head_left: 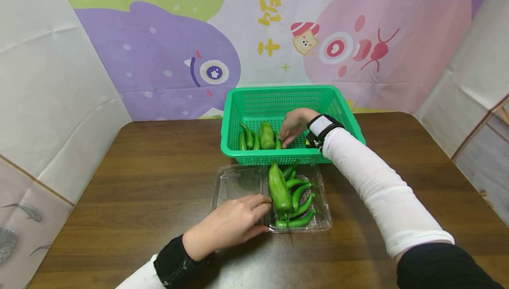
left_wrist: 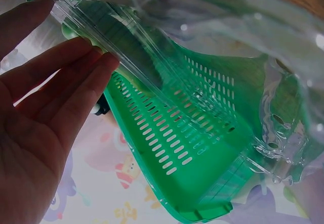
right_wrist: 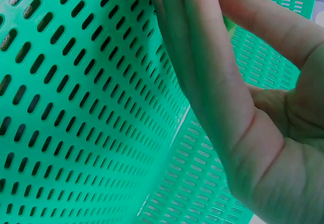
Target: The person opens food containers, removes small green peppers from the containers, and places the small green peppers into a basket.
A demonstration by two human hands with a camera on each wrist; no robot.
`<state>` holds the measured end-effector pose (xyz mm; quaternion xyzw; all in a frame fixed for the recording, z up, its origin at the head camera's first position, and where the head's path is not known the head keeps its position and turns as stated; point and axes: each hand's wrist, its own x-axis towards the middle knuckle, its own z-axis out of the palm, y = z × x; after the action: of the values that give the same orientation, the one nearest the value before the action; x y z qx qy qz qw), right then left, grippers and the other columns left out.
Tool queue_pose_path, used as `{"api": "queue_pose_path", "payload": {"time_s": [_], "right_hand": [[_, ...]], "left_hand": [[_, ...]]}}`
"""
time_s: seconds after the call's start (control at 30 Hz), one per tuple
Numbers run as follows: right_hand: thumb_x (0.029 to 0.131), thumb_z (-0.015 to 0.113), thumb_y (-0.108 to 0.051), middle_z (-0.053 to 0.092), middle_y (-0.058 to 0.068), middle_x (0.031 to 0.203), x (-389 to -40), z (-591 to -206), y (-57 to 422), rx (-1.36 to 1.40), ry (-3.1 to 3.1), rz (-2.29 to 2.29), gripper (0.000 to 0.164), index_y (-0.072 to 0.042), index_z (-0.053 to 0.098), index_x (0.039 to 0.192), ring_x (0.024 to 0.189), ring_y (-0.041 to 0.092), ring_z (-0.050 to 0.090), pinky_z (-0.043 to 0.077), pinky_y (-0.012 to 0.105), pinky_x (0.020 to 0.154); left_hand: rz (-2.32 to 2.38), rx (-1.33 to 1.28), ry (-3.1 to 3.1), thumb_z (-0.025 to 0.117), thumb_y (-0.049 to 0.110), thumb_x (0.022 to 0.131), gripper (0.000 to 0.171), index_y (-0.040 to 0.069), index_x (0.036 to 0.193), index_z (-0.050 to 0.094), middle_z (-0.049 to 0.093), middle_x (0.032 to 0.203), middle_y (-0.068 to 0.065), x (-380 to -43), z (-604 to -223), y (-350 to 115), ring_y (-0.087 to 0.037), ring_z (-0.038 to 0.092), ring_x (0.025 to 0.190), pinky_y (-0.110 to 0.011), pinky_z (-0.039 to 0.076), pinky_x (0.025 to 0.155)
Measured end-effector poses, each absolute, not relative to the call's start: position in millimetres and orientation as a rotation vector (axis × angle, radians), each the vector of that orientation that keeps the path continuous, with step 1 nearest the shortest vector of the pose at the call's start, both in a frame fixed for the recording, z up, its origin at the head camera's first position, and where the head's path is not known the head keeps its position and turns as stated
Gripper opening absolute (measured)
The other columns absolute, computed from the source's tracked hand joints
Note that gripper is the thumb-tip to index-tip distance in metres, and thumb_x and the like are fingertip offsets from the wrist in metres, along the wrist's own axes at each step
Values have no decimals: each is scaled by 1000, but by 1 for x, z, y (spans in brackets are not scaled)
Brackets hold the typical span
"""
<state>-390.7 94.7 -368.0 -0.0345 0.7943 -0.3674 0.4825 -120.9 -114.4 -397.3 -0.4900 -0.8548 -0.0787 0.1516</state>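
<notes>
My left hand (head_left: 232,222) reaches the hinge side of an open clear plastic clamshell box (head_left: 327,218), its fairly straight fingertips touching the rim. In the left wrist view, the thumb and fingers (left_wrist: 76,77) touch that edge with a gap between them. A large green pepper (head_left: 279,188) and several slim green chili peppers (head_left: 303,207) lie in the box's right half. My right hand (head_left: 295,123) is down inside the green basket (head_left: 228,134), pinching a small chili pepper (head_left: 278,142) beside a large pepper (head_left: 267,135). Its fingertips are cut off at the top of the right wrist view.
More slim chili peppers (head_left: 248,138) lie at the basket's left end. The box's lid (head_left: 238,178) lies flat on the left, close to the basket's front. Beneath everything is a brown wooden table (head_left: 151,183); a printed cartoon cloth (head_left: 262,32) hangs behind it.
</notes>
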Motion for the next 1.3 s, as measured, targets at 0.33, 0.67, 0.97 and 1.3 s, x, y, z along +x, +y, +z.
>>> {"api": "queue_pose_path", "payload": {"time_s": [0.33, 0.67, 0.97, 1.3], "right_hand": [[96, 52, -6, 58, 28, 124, -391, -368, 94, -106, 1952, -875, 42, 6, 43, 135, 95, 24, 69, 55, 31, 88], [97, 49, -6, 57, 28, 124, -390, -367, 95, -156, 1966, -852, 45, 8, 38, 138, 96, 25, 68, 55, 32, 88], [97, 49, -8, 60, 26, 121, -390, -367, 96, -139, 1993, -829, 43, 6, 41, 137, 97, 26, 68, 55, 33, 89], [98, 49, -8, 59, 28, 121, -390, -364, 95, -63, 2009, -856, 54, 5, 26, 145, 97, 29, 68, 55, 35, 88]], "left_hand": [[-233, -1407, -2451, 71, 34, 83, 35, 8, 106, 63, 62, 111, -2, -121, -398, -115, -12, 63, 97, -23, 56, 81], [-238, -1410, -2463, 71, 34, 84, 35, 8, 107, 63, 61, 112, -2, -121, -397, -115, -12, 62, 97, -23, 55, 81], [-229, -1410, -2473, 71, 34, 84, 35, 8, 107, 63, 62, 112, -2, -121, -396, -113, -12, 63, 98, -23, 56, 80], [-225, -1407, -2468, 71, 34, 84, 35, 8, 107, 63, 62, 112, -2, -120, -396, -114, -12, 63, 98, -24, 56, 80]]}}
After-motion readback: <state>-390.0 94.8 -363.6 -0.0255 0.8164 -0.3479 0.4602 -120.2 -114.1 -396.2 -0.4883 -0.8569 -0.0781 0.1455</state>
